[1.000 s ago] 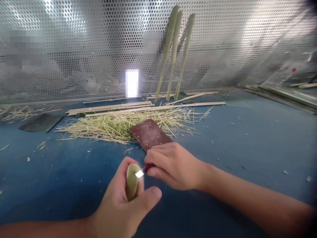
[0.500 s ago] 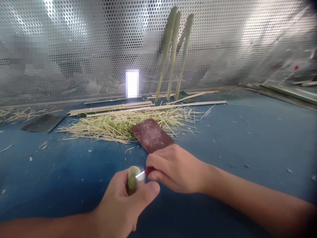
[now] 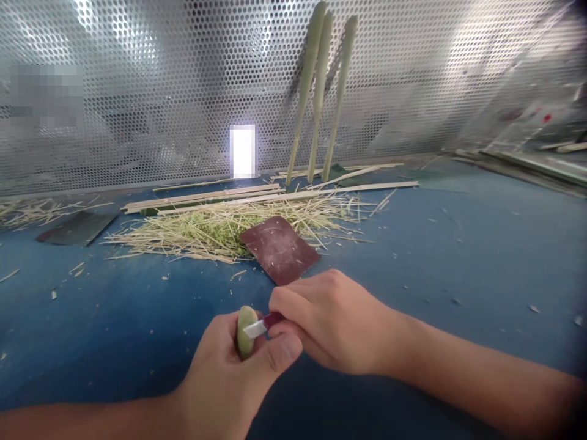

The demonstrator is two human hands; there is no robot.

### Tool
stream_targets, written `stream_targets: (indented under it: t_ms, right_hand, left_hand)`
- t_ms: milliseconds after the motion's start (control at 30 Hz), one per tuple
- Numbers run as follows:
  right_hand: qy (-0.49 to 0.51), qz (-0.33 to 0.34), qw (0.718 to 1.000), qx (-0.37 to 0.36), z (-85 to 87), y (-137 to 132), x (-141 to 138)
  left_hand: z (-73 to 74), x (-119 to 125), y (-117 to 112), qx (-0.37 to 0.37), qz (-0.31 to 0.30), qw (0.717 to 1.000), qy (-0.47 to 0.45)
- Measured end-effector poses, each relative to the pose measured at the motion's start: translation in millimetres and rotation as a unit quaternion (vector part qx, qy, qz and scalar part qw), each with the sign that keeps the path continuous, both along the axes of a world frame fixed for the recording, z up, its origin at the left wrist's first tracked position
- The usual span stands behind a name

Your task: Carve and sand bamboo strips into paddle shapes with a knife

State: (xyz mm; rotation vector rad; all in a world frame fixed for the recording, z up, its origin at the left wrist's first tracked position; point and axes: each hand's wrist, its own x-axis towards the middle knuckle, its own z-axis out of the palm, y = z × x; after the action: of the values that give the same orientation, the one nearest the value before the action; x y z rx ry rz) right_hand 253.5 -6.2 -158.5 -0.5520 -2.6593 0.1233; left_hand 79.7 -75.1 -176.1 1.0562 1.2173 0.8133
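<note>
My left hand point(image 3: 228, 360) is closed around a short green bamboo piece point(image 3: 246, 332), fingers wrapped behind it, thumb across the front. Narrow, firm grip. Right hand point(image 3: 331, 324) pinches a small craft knife point(image 3: 262, 325) by its dark red handle point(image 3: 274, 319), tight grip, fingers curled over. Blade sits against the cut end of the bamboo piece, both hands almost touching. Both hands are just in front of the sanding sheet point(image 3: 279, 249), a worn red-brown square lying flat on the blue work surface point(image 3: 114, 324), with fine shavings on it. Behind the sheet, touching it: heap of pale green shavings point(image 3: 206, 237). Beyond that, long flat bamboo strips point(image 3: 204, 199) lie side by side. Farther back, three long tapered green bamboo sticks point(image 3: 316, 91) lean upright against a perforated metal screen point(image 3: 413, 73). Left of the sheet: a dark abrasive sheet point(image 3: 76, 228), well apart.
</note>
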Motion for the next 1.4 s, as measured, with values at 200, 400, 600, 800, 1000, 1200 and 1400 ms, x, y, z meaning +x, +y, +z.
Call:
stream_targets:
  t_ms: [200, 400, 600, 800, 1000, 1200, 1400]
  right_hand:
    - [-0.035, -0.036, 0.999, 0.020, 8.6, -12.3, -1.4]
    - [-0.007, -0.157, 0.986, 0.048, 6.3, -4.0, -0.7]
    - [0.012, 0.017, 0.999, -0.025, 10.8, 2.9, 5.2]
    - [-0.035, 0.018, 0.999, -0.024, 10.3, 2.5, 6.1]
    - [-0.040, 0.028, 0.999, -0.015, 9.8, 3.6, 4.5]
    - [-0.059, -0.014, 0.998, -0.019, 11.4, -7.8, 1.5]
    - [-0.070, -0.138, 0.988, 0.017, 10.5, -9.7, -3.0]
  left_hand:
    - [7.5, 1.0, -0.8, 0.007, -0.018, 0.999, -0.026]
    - [-1.0, -1.5, -11.5, -0.038, 0.015, 0.996, 0.083]
    - [3.5, 1.5, -6.6, 0.001, -0.024, 0.999, 0.036]
    - [4.5, 2.8, -4.2, 0.020, -0.046, 0.999, 0.016]
    - [0.9, 1.0, -3.4, 0.044, -0.047, 0.998, 0.009]
    - [-3.2, -1.6, -6.0, 0.030, -0.003, 0.997, 0.067]
    - [-6.3, -0.2, -8.4, -0.014, 0.028, 0.992, 0.123]
